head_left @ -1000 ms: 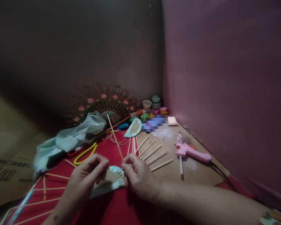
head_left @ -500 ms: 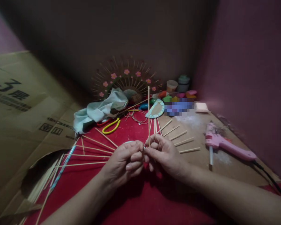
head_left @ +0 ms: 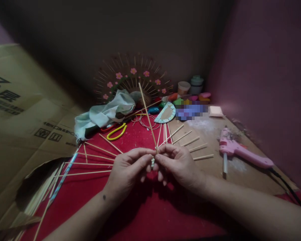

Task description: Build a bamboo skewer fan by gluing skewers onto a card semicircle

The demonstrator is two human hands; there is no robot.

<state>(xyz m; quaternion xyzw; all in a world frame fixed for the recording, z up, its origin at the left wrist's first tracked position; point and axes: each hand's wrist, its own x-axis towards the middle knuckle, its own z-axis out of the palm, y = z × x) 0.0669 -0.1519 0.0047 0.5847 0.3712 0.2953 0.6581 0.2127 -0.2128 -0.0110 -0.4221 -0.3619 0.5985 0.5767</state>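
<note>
My right hand (head_left: 182, 164) pinches the lower end of a thin wooden stick (head_left: 147, 115), which rises from the fingertips and leans left. My left hand (head_left: 130, 167) is closed too, thumb against fingers, right beside the stick's base. A small pale piece (head_left: 153, 162) shows just below the fingertips, between both hands; what it is I cannot make out. Sticks spread out on both sides beyond the hands, such as a stick on the left (head_left: 90, 164) and one on the right (head_left: 203, 157). Their inner ends are hidden behind my hands.
A pink glue gun (head_left: 243, 155) rests on a brown board (head_left: 210, 180) at right. Yellow-handled scissors (head_left: 117, 132), a pale cloth (head_left: 102, 113) and a half-round piece (head_left: 166, 113) lie farther back. Behind stands a flowered stick fan (head_left: 133, 71). A cardboard box (head_left: 40, 113) borders the left.
The stick has gone from upright to leaning left. My left hand's fingers have shifted, and the small pale piece now shows below the fingertips. The whole view has moved slightly.
</note>
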